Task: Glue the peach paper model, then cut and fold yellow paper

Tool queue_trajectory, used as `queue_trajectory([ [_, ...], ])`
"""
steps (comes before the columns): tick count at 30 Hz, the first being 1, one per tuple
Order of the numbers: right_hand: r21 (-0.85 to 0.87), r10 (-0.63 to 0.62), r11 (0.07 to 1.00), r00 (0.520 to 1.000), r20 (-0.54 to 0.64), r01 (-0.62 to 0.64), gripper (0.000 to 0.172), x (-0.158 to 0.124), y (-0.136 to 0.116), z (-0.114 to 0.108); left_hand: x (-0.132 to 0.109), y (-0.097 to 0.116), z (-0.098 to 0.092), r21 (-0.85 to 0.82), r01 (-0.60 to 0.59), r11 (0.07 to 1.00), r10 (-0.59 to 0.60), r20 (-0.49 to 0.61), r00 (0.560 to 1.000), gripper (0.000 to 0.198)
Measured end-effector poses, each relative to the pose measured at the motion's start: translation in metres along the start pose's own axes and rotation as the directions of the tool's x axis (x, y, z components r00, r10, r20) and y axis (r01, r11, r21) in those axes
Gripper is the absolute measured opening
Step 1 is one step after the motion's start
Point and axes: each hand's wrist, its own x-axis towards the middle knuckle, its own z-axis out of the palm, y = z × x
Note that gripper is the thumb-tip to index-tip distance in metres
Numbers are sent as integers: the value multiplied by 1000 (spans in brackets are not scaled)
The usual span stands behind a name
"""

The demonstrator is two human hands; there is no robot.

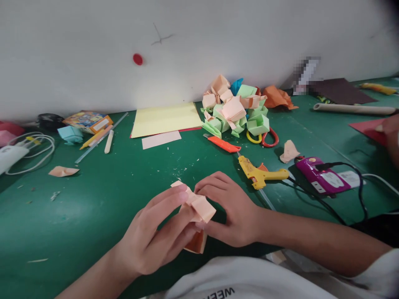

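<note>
Close to my body, a peach folded-paper piece (203,207) is held up between both hands above the green table. My left hand (158,228) grips it from the left, its fingers bent over the top and side. On the other side my right hand (233,207) has its fingers curled round the edge and its thumb at the lower corner. Part of the paper, orange-brown on its shaded inside, hangs below the fingers. A yellow glue gun (260,172) lies just beyond my right hand, near an orange-handled cutter (222,144).
Peach, green and blue folded papers (235,109) are heaped by the wall, with scissors (270,138) beneath. Yellow sheets (166,118) lie to their left. A purple power strip (324,176) trails black cables at right. Another person's hand (392,135) holds red paper (369,129).
</note>
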Motion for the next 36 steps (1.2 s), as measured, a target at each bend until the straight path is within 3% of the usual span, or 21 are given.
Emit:
queue_trajectory([
  [18,25,-35,999,999,-5,35,23,0,4,0,13,6,-12,-97,49,994,-48,11,999,23],
  [29,22,-49,999,999,-17,49,13,0,5,0,21,9,-17,-73,127,989,-127,6,992,15],
  [36,33,-22,999,1000,-14,23,26,0,7,1,23,8,-17,-89,153,984,-154,-5,988,10],
])
